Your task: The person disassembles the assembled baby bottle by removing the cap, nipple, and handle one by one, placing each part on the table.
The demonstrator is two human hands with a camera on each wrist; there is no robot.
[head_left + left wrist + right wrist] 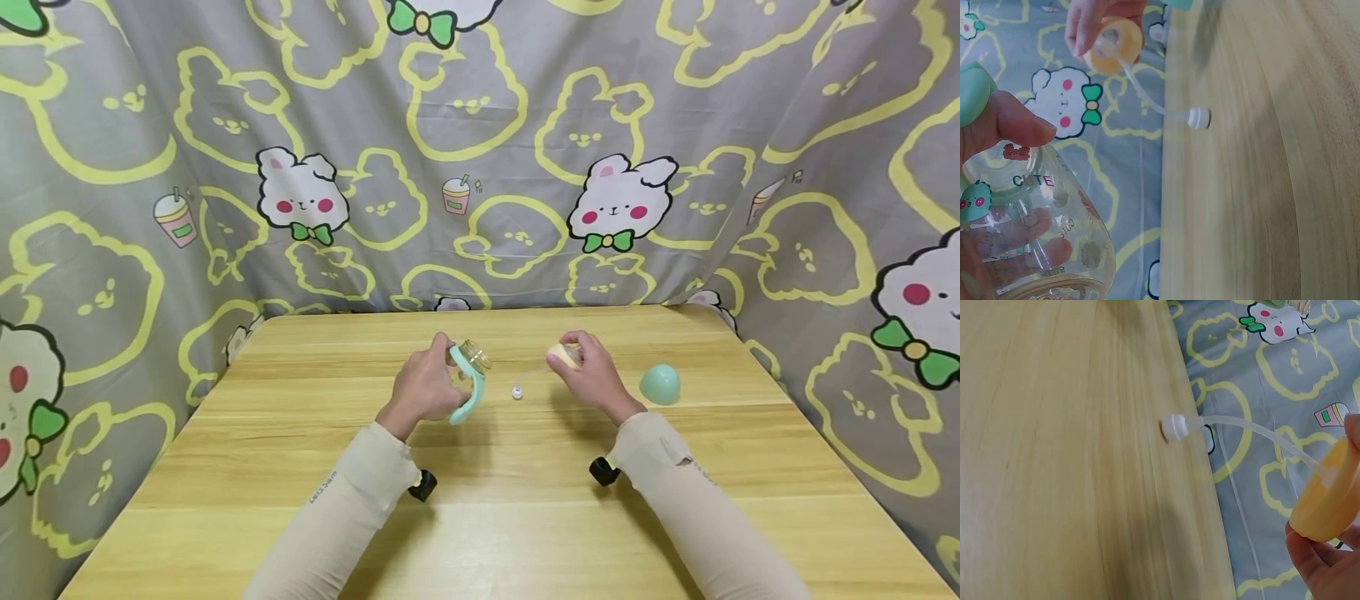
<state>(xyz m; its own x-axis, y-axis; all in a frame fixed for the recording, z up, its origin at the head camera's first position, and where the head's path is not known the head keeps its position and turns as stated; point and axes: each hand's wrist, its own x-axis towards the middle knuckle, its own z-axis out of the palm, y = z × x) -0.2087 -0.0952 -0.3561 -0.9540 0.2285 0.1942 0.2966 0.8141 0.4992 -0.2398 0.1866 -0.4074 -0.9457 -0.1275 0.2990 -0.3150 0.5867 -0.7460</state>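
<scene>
My left hand (pixel 423 387) grips a clear baby bottle (pixel 471 362) with mint green handles (pixel 467 404), held above the wooden table (pixel 480 517). In the left wrist view the bottle (pixel 1035 231) fills the lower left, with printed letters on it. My right hand (pixel 592 375) pinches a yellow nipple piece (pixel 564 354), from which a clear straw tube (pixel 1254 430) hangs down to a white weight tip (pixel 517 392) touching the table. The same nipple piece (pixel 1113 45) and weight tip (pixel 1199 117) show in the left wrist view.
A mint green dome cap (pixel 660 384) rests on the table to the right of my right hand. Grey fabric with rabbit prints (pixel 480 167) surrounds the table on the back and both sides.
</scene>
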